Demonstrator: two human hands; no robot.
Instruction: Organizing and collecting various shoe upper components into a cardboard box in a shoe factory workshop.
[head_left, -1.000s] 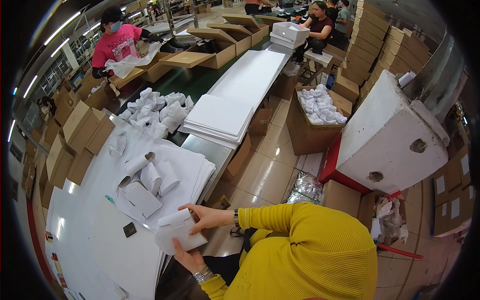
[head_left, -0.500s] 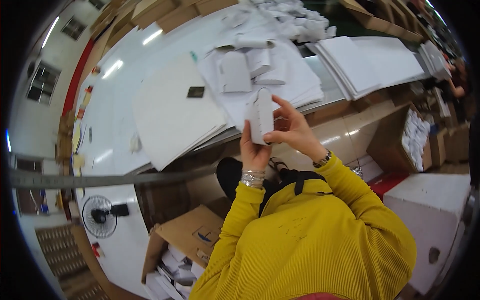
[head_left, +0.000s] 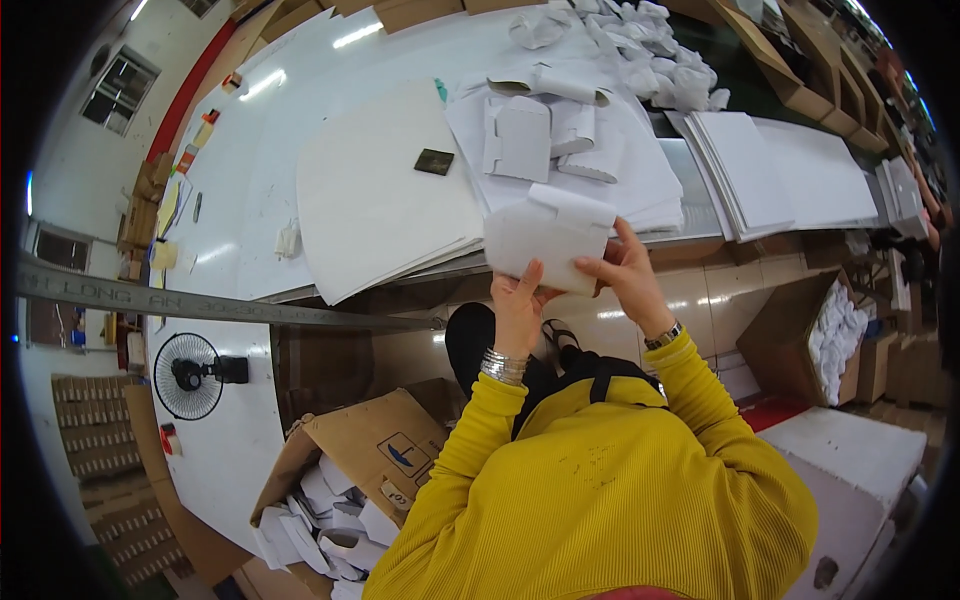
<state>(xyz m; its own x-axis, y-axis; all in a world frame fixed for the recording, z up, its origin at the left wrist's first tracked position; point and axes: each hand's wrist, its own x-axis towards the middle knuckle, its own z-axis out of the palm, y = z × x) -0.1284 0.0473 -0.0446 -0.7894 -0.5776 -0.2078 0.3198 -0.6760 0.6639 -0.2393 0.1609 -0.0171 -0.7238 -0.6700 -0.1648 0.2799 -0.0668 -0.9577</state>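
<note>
Between both hands I hold a creased white card piece [head_left: 540, 235], spread broad with a folded-over flap along its far edge. My left hand [head_left: 518, 308] is closed on its near edge, thumb on top. At the right edge, my right hand [head_left: 632, 275] pinches it between thumb and fingers. Just beyond lie several folded white card pieces [head_left: 518, 138] on a pile of white sheets [head_left: 655, 190]. To their left, a small dark square piece [head_left: 434, 162] rests on a stack of large off-white sheets [head_left: 375, 200].
A white worktable [head_left: 270, 130] extends behind. Crumpled white paper [head_left: 650, 60] lies at the back, more white sheets [head_left: 745, 175] to the right. An open carton [head_left: 385, 440] of white card pieces stands lower left, by a fan [head_left: 190, 375]. Another carton [head_left: 785, 330] holds crumpled paper.
The card piece, narrow and folded half a second ago, is now spread wide. My hands have shifted their grip on it, and the view has tilted slightly.
</note>
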